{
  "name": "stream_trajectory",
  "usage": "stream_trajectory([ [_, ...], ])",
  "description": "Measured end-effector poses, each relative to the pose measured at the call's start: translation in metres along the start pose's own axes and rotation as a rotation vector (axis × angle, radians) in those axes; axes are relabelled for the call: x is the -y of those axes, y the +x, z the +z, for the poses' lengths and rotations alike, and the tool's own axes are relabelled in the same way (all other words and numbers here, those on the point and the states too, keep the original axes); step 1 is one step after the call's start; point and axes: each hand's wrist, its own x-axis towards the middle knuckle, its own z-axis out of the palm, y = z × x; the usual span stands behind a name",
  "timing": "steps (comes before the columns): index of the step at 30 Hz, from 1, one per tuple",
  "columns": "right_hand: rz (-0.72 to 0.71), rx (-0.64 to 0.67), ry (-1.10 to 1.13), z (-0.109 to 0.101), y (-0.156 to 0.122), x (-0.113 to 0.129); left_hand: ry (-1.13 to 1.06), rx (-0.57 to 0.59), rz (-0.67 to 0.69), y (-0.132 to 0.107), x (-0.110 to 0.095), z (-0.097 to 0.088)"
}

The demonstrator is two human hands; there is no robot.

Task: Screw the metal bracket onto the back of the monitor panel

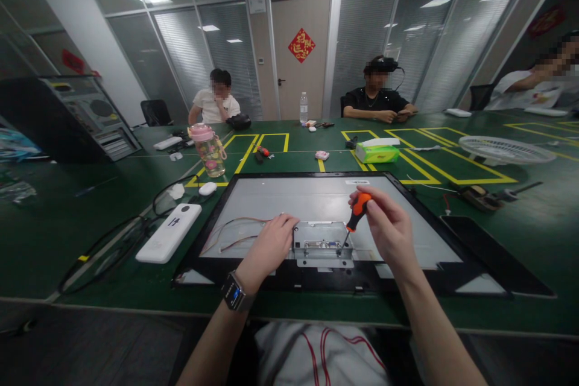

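Green tabletop (280, 161) marked with yellow tape (248, 154) spreads around the work, and a flat panel (253, 196), pale-backed and black-framed, lies on it near the edge closest to the wearer. Along the panel's left side are a white power bank (169, 235), a looped black cable (104, 256), a small white rounded object (207, 189) and a pink-lidded bottle (210, 154). Beyond the far rim sits a green packet (377, 152); to the right are a white round grille (506, 149), a dark tool with a long shaft (479, 196) and a black slab (493, 250) close against the frame. Two people sit across the table, with another at far right. On the panel, toward its near side and around the middle, stands a metal box (322, 232) with a row of ports. The left hand (271, 244), a watch (236, 292) on its wrist, reaches in palm down with its fingertips at the box's left upper corner; whether they pinch it cannot be told. Thin wires (239, 221) trail beside that hand. The right hand (389, 229), raised and well apart from the left, closes thumb and fingers round the orange-and-black screwdriver (359, 211), tilted so its shaft slants down to the box's right front; the tip's seating is too small to make out. Pale panel surface shows on both sides of the box, and a narrow green strip separates the black frame from the table's near edge.
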Motion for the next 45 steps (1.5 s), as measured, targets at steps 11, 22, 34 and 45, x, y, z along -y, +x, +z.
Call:
stream_trajectory([
  [11, 0.022, -0.046, 0.026, 0.001, 0.002, 0.002, -0.004, 0.008, 0.004, 0.000, -0.001, 0.000],
  [22, -0.003, 0.032, 0.106, 0.004, 0.004, 0.010, -0.017, 0.013, -0.004, 0.001, -0.001, -0.001],
  [34, 0.055, 0.081, 0.091, 0.005, 0.002, 0.009, -0.016, 0.001, 0.002, 0.000, 0.000, 0.000],
  [45, 0.075, 0.076, 0.122, 0.005, 0.003, 0.010, -0.018, 0.012, 0.002, 0.000, 0.001, 0.000],
])
